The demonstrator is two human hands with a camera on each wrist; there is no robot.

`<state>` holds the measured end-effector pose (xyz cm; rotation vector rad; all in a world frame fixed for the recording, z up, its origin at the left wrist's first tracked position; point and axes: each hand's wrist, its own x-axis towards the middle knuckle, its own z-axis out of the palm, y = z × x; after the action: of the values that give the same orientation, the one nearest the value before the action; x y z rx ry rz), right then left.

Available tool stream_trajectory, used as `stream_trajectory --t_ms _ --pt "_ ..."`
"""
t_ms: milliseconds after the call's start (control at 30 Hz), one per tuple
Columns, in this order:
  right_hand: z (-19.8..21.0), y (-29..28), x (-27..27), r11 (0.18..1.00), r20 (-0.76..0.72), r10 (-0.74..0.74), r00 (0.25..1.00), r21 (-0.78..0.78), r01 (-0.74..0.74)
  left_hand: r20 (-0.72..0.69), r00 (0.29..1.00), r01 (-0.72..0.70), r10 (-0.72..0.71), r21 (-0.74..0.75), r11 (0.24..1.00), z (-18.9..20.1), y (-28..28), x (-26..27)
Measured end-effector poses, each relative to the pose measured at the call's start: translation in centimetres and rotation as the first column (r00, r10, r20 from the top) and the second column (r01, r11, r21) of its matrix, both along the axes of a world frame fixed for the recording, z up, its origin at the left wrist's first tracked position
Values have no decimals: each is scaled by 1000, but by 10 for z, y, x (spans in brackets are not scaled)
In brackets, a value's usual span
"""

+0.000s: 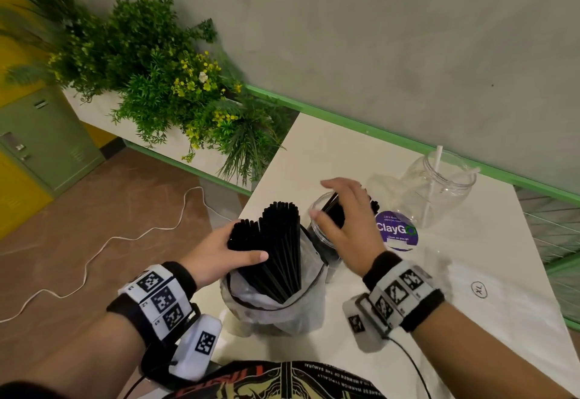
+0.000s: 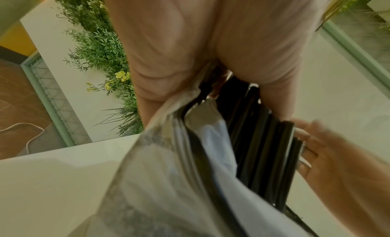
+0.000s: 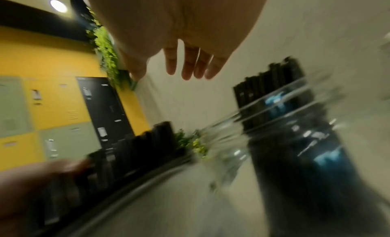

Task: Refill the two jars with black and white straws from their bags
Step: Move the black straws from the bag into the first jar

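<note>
A bundle of black straws (image 1: 279,241) stands upright in a clear plastic bag (image 1: 273,314) at the white table's front. My left hand (image 1: 219,251) grips the bundle near its top, thumb in front and fingers behind; the left wrist view shows the straws (image 2: 261,148) and bag (image 2: 168,173) under my palm (image 2: 200,48). Right of the bag is a clear jar (image 1: 323,241) holding black straws. My right hand (image 1: 342,216) hovers over its mouth, fingers (image 3: 187,65) straight and holding nothing, above the jar (image 3: 295,140). A second clear jar (image 1: 439,188), further right, holds a couple of white straws (image 1: 434,172).
A round purple ClayGo label (image 1: 397,230) lies between the two jars. The table (image 1: 376,153) ends just left of the bag. Plants (image 1: 163,78) fill a planter beyond the left edge. A white cable (image 1: 94,251) trails on the floor.
</note>
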<state>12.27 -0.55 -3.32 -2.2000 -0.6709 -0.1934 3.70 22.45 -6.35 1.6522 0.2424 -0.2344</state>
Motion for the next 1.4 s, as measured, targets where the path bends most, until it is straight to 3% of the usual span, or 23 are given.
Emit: stream_trajectory --t_ms 133,233,433,833,1067,1400 --pt "-13 22 -32 981 -352 193 916 99 -169 10 1000 -2 2 -54 999 -2 0 -2" --pt "-23 31 -34 978 -449 207 869 94 -184 27 1000 2 0 -67 998 -2 0 -5" --pt "-31 35 -36 990 -391 136 910 12 -143 62 998 -22 27 -73 997 -6 3 -10" --pt "-12 23 -39 954 -434 168 885 299 -35 99 994 -43 46 -28 999 -5 6 -4" --pt "27 18 -36 886 -291 132 948 464 19 106 994 -24 26 -20 999 -8 7 -2" --pt "51 15 -20 903 -224 133 965 430 -25 130 991 -6 12 -41 999 -4 3 1"
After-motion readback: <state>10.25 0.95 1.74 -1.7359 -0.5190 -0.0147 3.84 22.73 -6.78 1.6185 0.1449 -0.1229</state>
